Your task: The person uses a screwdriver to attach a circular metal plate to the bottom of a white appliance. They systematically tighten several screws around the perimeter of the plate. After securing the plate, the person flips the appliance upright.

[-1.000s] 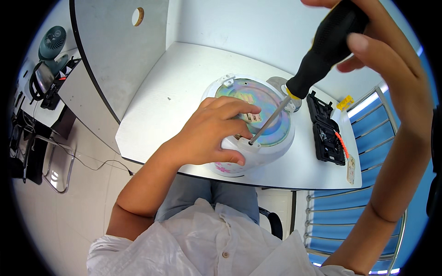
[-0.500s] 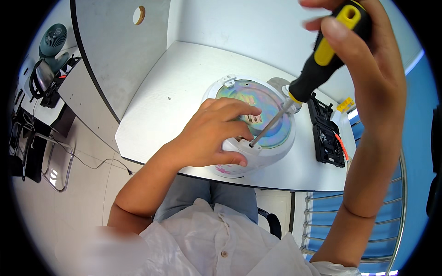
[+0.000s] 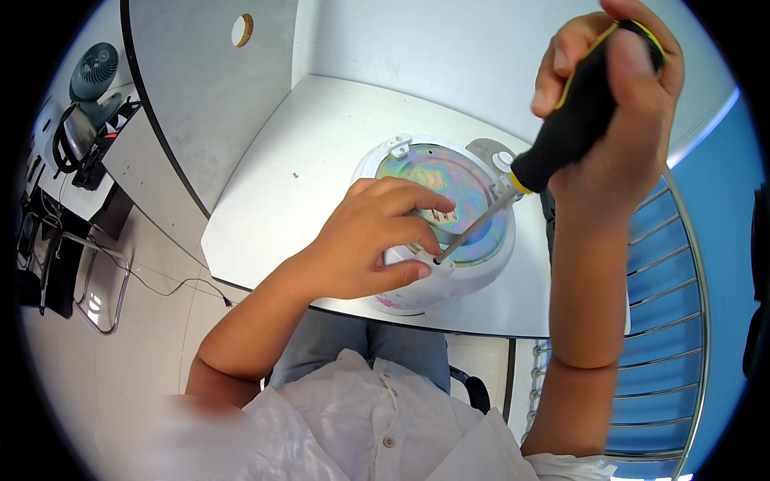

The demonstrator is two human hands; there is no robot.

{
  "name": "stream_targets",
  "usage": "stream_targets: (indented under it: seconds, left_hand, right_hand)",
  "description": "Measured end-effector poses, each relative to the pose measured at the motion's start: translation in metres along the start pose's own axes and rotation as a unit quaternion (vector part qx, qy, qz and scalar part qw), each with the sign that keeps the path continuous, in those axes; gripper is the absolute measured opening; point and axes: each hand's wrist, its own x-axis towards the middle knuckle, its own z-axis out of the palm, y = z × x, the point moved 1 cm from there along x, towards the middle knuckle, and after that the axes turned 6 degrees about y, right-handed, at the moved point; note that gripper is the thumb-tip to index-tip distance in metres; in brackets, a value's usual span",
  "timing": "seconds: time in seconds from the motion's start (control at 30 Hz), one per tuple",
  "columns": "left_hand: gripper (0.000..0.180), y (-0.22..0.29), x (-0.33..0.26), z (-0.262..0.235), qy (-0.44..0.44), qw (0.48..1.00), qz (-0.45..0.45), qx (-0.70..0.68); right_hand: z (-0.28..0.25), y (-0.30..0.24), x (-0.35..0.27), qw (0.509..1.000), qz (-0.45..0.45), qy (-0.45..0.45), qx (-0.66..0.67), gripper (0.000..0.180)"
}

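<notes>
On the table lies a round white appliance (image 3: 481, 276), its iridescent metal base plate (image 3: 472, 186) facing up and a pink print on its side. My left hand (image 3: 361, 232) grips its near-left rim, fingers bent over the plate and thumb close to a small dark hole. A large black and yellow screwdriver (image 3: 565, 136) is in my right hand (image 3: 642, 104), fingers wrapped round the handle. Its shaft slants down to the left, and the tip is at the hole beside my left thumb. Whether a screw sits there is hidden.
The white table (image 3: 281, 184) meets a grey partition (image 3: 208, 88) on the left and a wall behind. A grey disc-like part (image 3: 485, 148) lies behind the appliance. Metal rails (image 3: 662, 313) stand at right. A fan (image 3: 95, 70) and kettle (image 3: 76, 136) stand far left.
My right hand has turned about the screwdriver handle, and its forearm has swung left, covering the black tool case. The screwdriver tip stays at the hole. My left hand has hardly moved.
</notes>
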Motion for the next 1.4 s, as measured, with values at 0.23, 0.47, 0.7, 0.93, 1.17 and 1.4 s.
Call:
stream_targets:
  seconds: [0.23, 0.47, 0.7, 0.93, 1.17, 1.4]
  left_hand:
    - [0.020, -0.001, 0.000, 0.001, 0.005, 1.000, -0.013, -0.016]
    - [0.021, -0.001, -0.001, 0.003, 0.017, 1.000, -0.007, -0.004]
    - [0.029, 0.002, 0.002, -0.004, 0.011, 1.000, 0.003, -0.015]
    - [0.037, 0.034, 0.058, -0.021, 0.039, 0.947, -0.138, -0.288]
    - [0.047, 0.067, 0.095, -0.011, 0.099, 0.895, -0.118, -0.420]
    - [0.073, 0.079, 0.096, 0.013, 0.219, 0.924, -0.083, -0.302]
  right_hand:
    - [0.004, 0.017, 0.013, 0.916, 0.087, -0.196, 0.339, 0.042]
    - [0.007, 0.009, -0.002, 0.990, 0.050, -0.082, 0.108, 0.043]
    - [0.028, -0.010, -0.012, 0.999, -0.040, -0.023, -0.026, 0.045]
    - [0.035, -0.007, 0.048, 0.936, -0.063, -0.184, 0.293, 0.023]
    - [-0.007, 0.012, 0.037, 0.958, 0.057, -0.249, 0.134, 0.020]
    - [-0.005, -0.027, 0.017, 0.977, 0.050, -0.173, -0.113, 0.026]
